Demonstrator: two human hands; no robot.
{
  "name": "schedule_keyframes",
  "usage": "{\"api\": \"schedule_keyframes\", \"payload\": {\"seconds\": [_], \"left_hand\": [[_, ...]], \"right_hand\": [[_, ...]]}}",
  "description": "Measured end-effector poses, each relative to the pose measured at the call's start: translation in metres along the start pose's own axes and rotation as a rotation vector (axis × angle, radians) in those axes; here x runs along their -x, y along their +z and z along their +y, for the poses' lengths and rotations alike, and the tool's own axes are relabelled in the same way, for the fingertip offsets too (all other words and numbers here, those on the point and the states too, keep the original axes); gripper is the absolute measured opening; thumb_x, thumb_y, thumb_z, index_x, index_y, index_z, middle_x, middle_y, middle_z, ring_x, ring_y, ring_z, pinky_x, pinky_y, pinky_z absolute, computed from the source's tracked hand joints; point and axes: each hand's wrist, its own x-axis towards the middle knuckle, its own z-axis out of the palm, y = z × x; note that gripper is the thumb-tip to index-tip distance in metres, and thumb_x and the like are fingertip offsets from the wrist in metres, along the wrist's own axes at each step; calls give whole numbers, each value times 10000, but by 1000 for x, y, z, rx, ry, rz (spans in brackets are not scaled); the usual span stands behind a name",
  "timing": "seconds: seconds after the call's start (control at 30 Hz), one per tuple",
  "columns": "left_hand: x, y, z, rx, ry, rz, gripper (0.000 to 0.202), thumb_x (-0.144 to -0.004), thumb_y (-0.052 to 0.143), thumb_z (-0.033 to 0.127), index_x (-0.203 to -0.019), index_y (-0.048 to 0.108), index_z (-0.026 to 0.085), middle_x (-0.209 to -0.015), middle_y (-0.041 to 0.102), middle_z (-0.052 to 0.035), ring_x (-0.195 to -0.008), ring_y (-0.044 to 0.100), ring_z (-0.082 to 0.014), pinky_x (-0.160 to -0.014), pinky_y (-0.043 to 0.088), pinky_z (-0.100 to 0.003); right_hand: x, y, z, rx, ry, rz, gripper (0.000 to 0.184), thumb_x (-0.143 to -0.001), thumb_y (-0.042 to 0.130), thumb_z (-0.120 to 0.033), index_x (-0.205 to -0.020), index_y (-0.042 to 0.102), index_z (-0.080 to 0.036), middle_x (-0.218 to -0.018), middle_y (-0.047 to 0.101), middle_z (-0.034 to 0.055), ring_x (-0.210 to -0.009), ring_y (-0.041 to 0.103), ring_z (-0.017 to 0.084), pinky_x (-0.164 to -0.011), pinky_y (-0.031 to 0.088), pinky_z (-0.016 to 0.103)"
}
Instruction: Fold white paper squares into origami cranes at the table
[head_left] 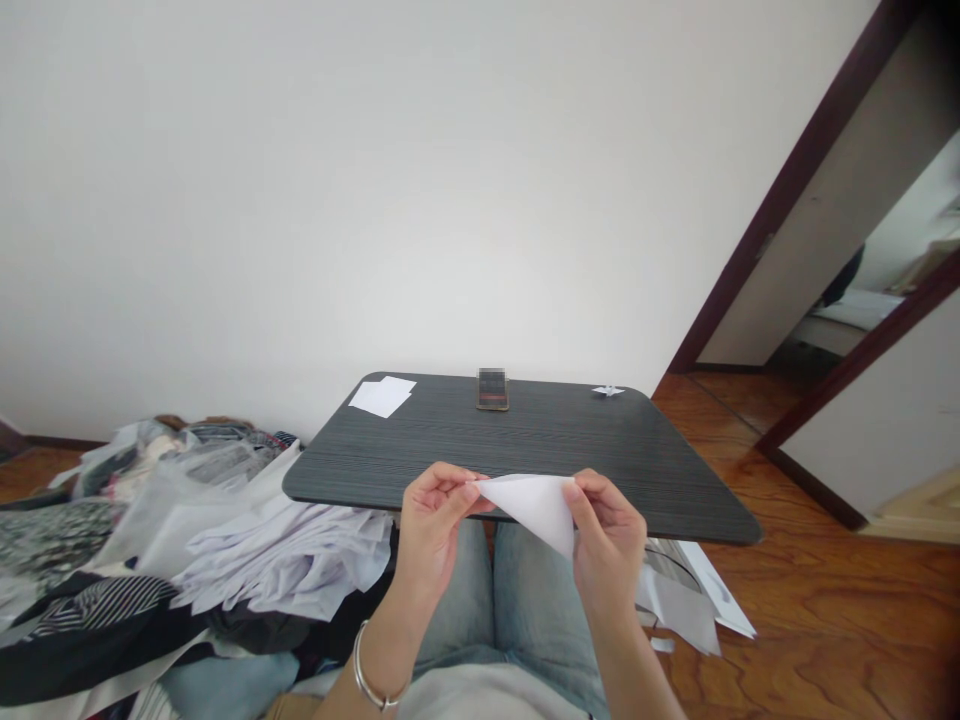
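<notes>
A white sheet of paper folded into a triangle (534,505) hangs in the air just in front of the near edge of a small dark grey table (540,445). My left hand (435,520), with a silver bangle on its wrist, pinches the paper's left corner. My right hand (609,535) grips the paper's right side with thumb and fingers. Both hands are closed on the paper above my lap in blue jeans.
On the table lie white paper sheets (382,395) at the back left, a phone (492,389) standing at the back middle, and a small folded paper figure (608,391) at the back right. Clothes and plastic bags (187,530) pile up on the left. Wooden floor and an open doorway lie to the right.
</notes>
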Motion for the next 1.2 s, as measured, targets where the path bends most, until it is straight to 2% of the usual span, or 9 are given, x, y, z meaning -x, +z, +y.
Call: {"api": "schedule_keyframes", "payload": {"seconds": [0.27, 0.5, 0.83, 0.93, 1.07, 1.2], "left_hand": [[-1, 0, 2, -13, 16, 22, 206, -520, 806, 208, -576, 620, 140, -621, 681, -15, -570, 641, -118, -519, 554, -194], [-2, 0, 2, 26, -25, 37, 192, -521, 806, 189, -562, 627, 137, -608, 691, -11, -557, 642, -106, -530, 551, -179], [0, 2, 0, 53, -16, 63, 192, -535, 795, 203, -555, 611, 150, -613, 683, 5, -590, 641, -108, -542, 545, -180], [0, 2, -2, 27, 7, 78, 169, -567, 779, 228, -582, 629, 152, -625, 686, 0, -603, 642, -114, -549, 544, -187], [1, 2, -4, -45, 122, 108, 165, -663, 719, 292, -645, 638, 149, -656, 688, -18, -643, 645, -125, -592, 547, -210], [2, 2, -5, -57, 163, 92, 208, -707, 672, 352, -789, 641, 163, -733, 696, -44, -686, 648, -146, -600, 549, -243]], "right_hand": [[-1, 1, -1, 3, 1, 0, 147, -739, 640, -289, -683, 596, -160, -639, 492, -3, -576, 426, 114, -502, 333, 220], [-1, 0, 0, -32, 2, -9, 114, -746, 639, -266, -702, 601, -168, -661, 502, -8, -601, 438, 116, -531, 337, 222], [1, 2, -1, 9, 6, 1, 160, -747, 632, -303, -686, 584, -163, -652, 488, -2, -591, 432, 120, -513, 343, 221], [2, 2, -1, 12, -3, 1, 158, -748, 633, -303, -688, 589, -164, -648, 493, -4, -589, 434, 122, -513, 340, 222], [3, 2, 0, 8, -18, 25, 132, -757, 631, -286, -711, 596, -167, -661, 502, -6, -595, 441, 118, -524, 342, 219], [2, 2, 1, 13, -35, 48, 121, -762, 629, -277, -718, 599, -169, -670, 510, -5, -606, 452, 121, -544, 351, 225]]}}
